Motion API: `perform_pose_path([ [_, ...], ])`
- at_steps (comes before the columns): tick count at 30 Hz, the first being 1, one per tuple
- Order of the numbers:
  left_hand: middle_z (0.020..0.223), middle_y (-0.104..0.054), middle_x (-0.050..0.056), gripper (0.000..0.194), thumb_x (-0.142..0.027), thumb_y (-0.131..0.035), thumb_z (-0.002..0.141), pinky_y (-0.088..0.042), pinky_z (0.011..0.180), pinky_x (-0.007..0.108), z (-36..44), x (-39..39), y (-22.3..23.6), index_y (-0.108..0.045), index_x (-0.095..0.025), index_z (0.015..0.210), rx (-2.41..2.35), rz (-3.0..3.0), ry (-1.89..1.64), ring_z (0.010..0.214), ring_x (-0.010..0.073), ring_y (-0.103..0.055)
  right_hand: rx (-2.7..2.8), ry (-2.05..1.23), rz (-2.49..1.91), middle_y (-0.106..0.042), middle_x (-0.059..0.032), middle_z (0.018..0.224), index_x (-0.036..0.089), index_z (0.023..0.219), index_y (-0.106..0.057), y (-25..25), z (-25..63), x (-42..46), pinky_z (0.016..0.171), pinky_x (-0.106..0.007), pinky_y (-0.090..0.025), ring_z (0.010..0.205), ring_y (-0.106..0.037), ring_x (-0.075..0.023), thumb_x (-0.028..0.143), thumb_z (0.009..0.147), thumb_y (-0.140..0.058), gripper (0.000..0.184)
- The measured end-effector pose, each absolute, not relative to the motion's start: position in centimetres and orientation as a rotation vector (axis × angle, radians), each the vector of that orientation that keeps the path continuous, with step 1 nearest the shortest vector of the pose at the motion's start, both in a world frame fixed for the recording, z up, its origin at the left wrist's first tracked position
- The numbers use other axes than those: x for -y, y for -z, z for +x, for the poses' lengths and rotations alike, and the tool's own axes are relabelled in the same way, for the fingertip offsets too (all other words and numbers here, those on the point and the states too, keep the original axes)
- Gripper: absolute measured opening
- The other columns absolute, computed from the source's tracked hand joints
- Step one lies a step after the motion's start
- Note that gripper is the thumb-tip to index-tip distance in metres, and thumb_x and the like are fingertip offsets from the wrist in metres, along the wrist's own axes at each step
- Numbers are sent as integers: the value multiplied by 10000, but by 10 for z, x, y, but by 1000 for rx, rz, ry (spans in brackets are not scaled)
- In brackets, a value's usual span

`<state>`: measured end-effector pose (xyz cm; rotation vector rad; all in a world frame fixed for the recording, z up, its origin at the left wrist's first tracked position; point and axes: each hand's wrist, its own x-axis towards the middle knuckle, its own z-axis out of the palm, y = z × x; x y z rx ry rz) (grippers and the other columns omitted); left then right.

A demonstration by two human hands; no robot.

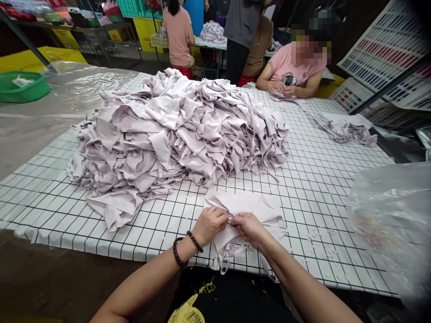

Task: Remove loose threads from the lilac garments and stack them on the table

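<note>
The worktable (pixel 323 179) is covered by a white tablecloth (pixel 168 237) with black grid lines. A metal post (pixel 28 41) slants at the left. White slotted crates (pixel 380 49) stand at the right. Rear area: side table (pixel 116 26), blue panel (pixel 194 15), red stools (pixel 183 72). The foreground floor (pixel 40 273) is dark; the tabletop is brightly lit.

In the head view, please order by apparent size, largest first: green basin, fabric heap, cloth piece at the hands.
1. Fabric heap
2. Cloth piece
3. Green basin, cut off by the picture's left edge
</note>
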<state>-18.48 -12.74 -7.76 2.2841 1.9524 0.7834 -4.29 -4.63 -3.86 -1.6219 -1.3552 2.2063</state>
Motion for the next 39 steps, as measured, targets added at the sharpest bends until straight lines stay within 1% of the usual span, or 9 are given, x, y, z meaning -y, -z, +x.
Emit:
perform_pose_path([
  [8,787,-643,17,100,-212,-569,860,-377,635,289,-185,128,77,-631,-182,786,-1965,2296,-770,778,170,-556,1305,-2105,-1710,-244,122,366,215,540,-396,37,-43,47,347,-222,-37,347,-116,-35,230,563,-599,204],
  [15,786,-641,36,203,-244,-498,908,-396,655,294,-182,127,75,-645,-179,785,-1960,2237,-807,785,174,-556,1304,-1769,-1686,-318,102,381,211,548,-395,46,-50,61,322,-206,-140,337,-214,-43,287,617,-619,246],
  [20,776,-641,35,158,-207,-532,874,-432,689,310,-183,128,75,-667,-186,795,-1938,2143,-837,778,175,-562,1451,-1893,-1583,-519,45,504,189,662,-489,43,-46,76,304,-209,-255,311,-323,-62,458,735,-573,291],
  [22,850,-652,42,115,-171,-562,833,-453,739,326,-185,129,71,-675,-191,839,-1883,2095,-862,840,187,-571,1705,-1893,-1501,-619,-4,634,178,718,-548,35,-34,80,375,-234,-382,400,-481,-105,466,792,-524,298],
  [25,1021,-629,61,240,-154,-577,789,-474,837,347,-190,128,58,-659,-200,1011,-1767,1991,-917,952,200,-565,2174,-1466,-1367,-683,-47,843,182,855,-643,23,-9,71,674,-292,-502,748,-635,-185,369,874,-462,261],
  [28,1055,-597,71,298,-144,-499,835,-483,886,335,-195,123,47,-629,-196,1098,-1724,1859,-959,987,187,-558,2455,-809,-1374,-652,-99,1057,167,1081,-620,23,17,39,865,-336,-447,997,-586,-224,178,894,-385,301],
  [32,1045,-567,77,321,-100,-437,859,-490,892,326,-200,113,50,-619,-189,1108,-1836,1784,-976,984,178,-560,2816,-265,-1271,-560,-119,1199,187,1183,-567,37,32,-12,815,-326,-412,1048,-532,-237,76,850,-386,395],
  [36,1030,-557,72,311,-89,-468,844,-479,888,359,-199,111,61,-615,-201,1094,-2034,1874,-882,977,195,-542,2861,-209,-1317,-586,-75,993,209,1090,-584,40,31,-37,657,-274,-370,857,-549,-192,183,879,-414,272],
  [39,1034,-546,76,289,-139,-501,844,-484,844,374,-196,113,63,-610,-206,1103,-2213,1865,-738,935,207,-538,2730,-407,-1448,-584,-40,888,194,900,-588,41,35,-50,628,-253,-347,760,-532,-158,212,840,-453,149],
])
